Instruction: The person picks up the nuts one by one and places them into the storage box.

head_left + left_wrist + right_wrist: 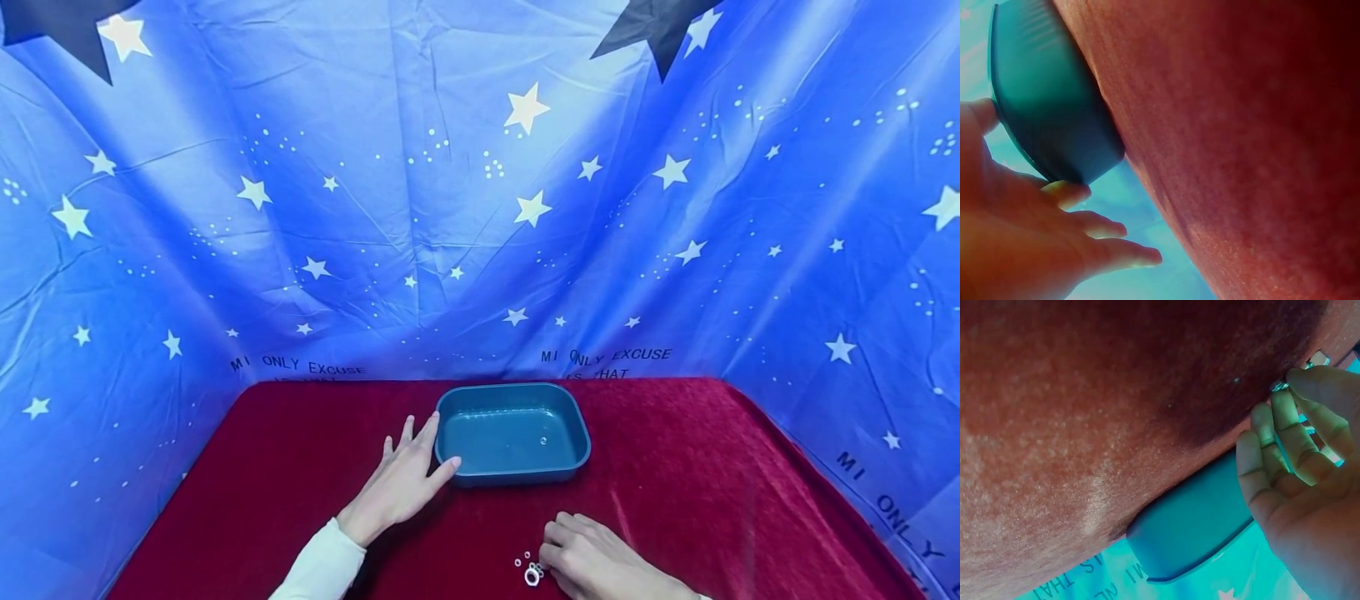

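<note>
A blue rectangular basin stands on the red cloth, with one small metal nut inside it. My left hand rests against its left end, fingers spread and mostly straight, the thumb at the near corner. The left wrist view shows fingertips touching the basin's rim. On the cloth in front of the basin lies a little group of metal nuts, one large nut among several smaller ones. Right beside them is my right hand, fingers curled. In the right wrist view its thumb and forefinger pinch a shiny nut.
Red velvety cloth covers the table. A blue curtain with white stars hangs behind it and along both sides, close to the table's edges. The basin stands near the far edge.
</note>
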`<state>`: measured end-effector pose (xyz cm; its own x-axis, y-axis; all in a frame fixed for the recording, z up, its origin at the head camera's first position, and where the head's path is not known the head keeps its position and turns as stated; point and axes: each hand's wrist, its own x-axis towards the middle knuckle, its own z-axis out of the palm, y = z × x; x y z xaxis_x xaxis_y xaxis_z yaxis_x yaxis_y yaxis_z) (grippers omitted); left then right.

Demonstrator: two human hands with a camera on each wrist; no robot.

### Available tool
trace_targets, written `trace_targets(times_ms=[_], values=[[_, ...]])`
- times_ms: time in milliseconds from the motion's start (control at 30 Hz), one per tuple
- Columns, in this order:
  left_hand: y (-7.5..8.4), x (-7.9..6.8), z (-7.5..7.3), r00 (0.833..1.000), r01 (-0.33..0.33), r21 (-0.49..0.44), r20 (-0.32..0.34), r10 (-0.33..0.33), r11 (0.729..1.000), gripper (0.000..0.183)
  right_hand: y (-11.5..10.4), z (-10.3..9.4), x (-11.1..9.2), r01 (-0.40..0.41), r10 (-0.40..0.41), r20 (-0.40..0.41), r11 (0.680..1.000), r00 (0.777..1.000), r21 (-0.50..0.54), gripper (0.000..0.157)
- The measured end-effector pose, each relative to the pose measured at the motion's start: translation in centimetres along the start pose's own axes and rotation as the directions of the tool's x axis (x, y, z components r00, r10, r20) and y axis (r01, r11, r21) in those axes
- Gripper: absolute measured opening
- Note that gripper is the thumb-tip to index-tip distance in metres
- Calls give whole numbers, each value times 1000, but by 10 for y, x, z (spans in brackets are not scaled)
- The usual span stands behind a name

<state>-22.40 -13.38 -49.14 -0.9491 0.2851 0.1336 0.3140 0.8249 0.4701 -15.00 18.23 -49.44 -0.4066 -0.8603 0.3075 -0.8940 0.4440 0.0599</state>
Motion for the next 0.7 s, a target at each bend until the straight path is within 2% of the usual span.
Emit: trace_targets(times_ms=[167, 367, 567, 700], values=[[0, 0, -1, 1000, 5, -6, 3, -5, 1000, 85, 3, -5, 6, -7, 6, -33, 1000, 999, -5, 20], [0, 0, -2, 1000, 14, -15, 14, -13, 1000, 85, 14, -19, 22, -51, 49, -133, 999, 990, -17, 16], [-1, 0, -1, 1000, 12, -9, 20, -12, 1000, 87, 37, -32, 36, -91, 73, -210, 993, 975, -77, 17], [-1, 0, -1, 1000, 6, -6, 12, -6, 1000, 88, 57, -35, 45, -135, 110, -211, 985, 971, -106, 16]])
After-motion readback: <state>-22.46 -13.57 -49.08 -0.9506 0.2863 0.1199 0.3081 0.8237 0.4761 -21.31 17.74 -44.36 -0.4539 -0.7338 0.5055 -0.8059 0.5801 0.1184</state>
